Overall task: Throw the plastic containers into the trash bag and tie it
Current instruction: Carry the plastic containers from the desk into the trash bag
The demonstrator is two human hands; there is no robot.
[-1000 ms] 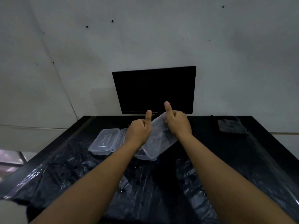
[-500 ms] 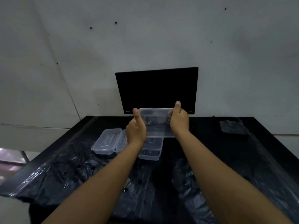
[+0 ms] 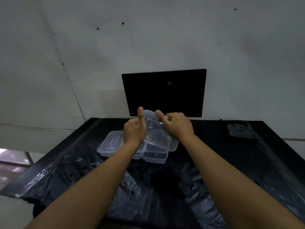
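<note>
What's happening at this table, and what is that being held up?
A person is holding a clear plastic container tilted in the air, left hand and right hand each with a grip on one side. Other clear containers sit on the table just below. A black trash bag lies spread flat over the table, nothing in it yet. A dark monitor stands behind.

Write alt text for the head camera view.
Both hands, left hand and right hand, hold a clear plastic container tilted above other containers on a black trash bag spread over a table. A dark monitor stands behind.
</note>
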